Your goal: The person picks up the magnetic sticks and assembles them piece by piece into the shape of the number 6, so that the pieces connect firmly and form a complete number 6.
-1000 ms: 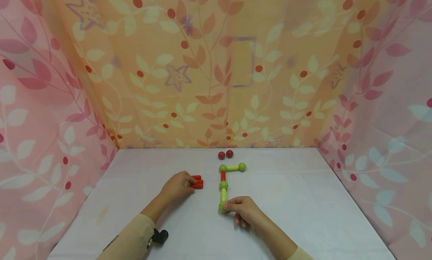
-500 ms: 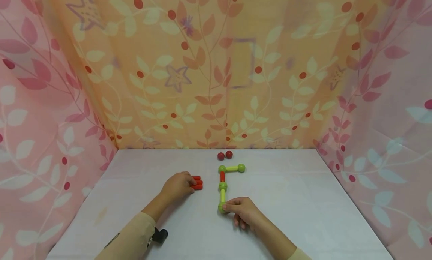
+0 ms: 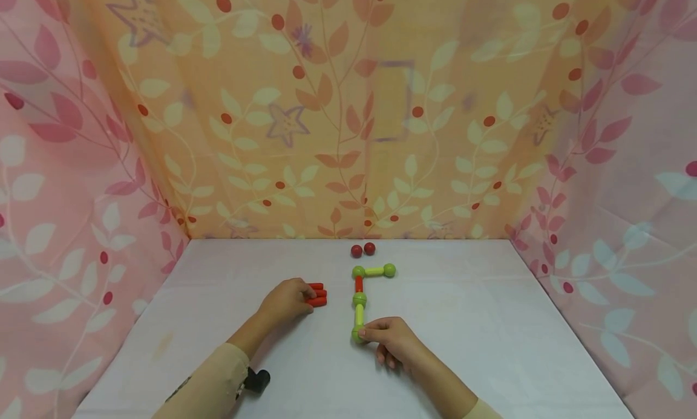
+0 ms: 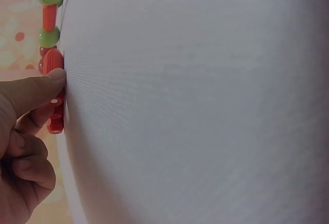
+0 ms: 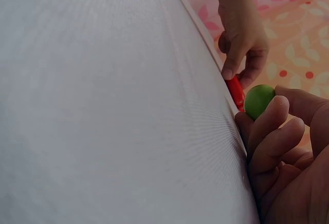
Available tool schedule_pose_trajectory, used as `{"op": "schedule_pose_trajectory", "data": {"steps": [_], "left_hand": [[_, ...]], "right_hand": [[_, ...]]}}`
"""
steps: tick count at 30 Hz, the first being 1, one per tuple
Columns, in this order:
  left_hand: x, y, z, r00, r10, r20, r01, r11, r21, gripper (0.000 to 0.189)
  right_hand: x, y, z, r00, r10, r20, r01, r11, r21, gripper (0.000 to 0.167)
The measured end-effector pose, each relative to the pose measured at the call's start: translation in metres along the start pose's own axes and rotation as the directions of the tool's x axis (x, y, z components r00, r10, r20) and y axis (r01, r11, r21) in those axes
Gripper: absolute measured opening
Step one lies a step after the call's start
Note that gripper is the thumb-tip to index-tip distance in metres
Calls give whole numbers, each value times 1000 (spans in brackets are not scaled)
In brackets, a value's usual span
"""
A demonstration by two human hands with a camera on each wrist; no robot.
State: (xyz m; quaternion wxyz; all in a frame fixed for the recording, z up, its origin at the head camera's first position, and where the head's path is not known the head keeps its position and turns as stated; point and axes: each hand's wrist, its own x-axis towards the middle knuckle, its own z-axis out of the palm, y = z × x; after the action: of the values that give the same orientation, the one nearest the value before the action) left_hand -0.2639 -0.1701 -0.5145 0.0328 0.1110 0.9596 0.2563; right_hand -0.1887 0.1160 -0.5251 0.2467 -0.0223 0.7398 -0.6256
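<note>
In the head view my left hand (image 3: 285, 299) pinches red sticks (image 3: 320, 301) lying side by side on the white table, left of centre. The left wrist view shows the thumb (image 4: 57, 77) on the side of one red stick, with the other fingers partly hidden behind. My right hand (image 3: 400, 341) pinches a green ball (image 3: 356, 334) between thumb and index finger, its other fingers curled beneath. That ball is the near end of a chain: a yellow-green stick (image 3: 359, 315), a green ball (image 3: 359, 299), a red stick (image 3: 359, 284), then a corner ball (image 3: 357, 272).
From the corner ball a yellow-green stick (image 3: 374, 272) runs right to another green ball (image 3: 389, 270). Two dark red balls (image 3: 363, 250) rest behind the chain. A black device (image 3: 258, 381) sits at the left wrist. Patterned cloth walls (image 3: 348, 165) surround the white table (image 3: 463, 298).
Both hands stay in place. The red sticks at the left fingers have shifted very slightly, the nearest one now a little slanted.
</note>
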Motion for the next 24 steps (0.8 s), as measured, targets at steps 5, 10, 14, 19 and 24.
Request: {"op": "schedule_pose_trajectory", "data": {"steps": [5,10,14,19,24], "left_hand": [[-2,-1,0,1000,-3,-4,4,1000,29,18],[-5,0,-3,1000,-14,24,14,1000,8,18],[-14,4,-8,999,14,41,-12,998,-63,17],[-30,13,-14,989,84,123,-61,982,-178,17],[-47,22,-6,962,154,224,-102,968,-227,18]], "right_hand": [[2,1,2,1000,-4,2,4,1000,10,40],[2,0,2,1000,-2,-7,2,1000,-5,41],[1,-1,2,1000,12,-19,-13,999,-29,42],[0,-3,1,999,28,-21,-29,998,-48,42],[0,-6,0,999,45,-23,-46,997,-56,41]]}}
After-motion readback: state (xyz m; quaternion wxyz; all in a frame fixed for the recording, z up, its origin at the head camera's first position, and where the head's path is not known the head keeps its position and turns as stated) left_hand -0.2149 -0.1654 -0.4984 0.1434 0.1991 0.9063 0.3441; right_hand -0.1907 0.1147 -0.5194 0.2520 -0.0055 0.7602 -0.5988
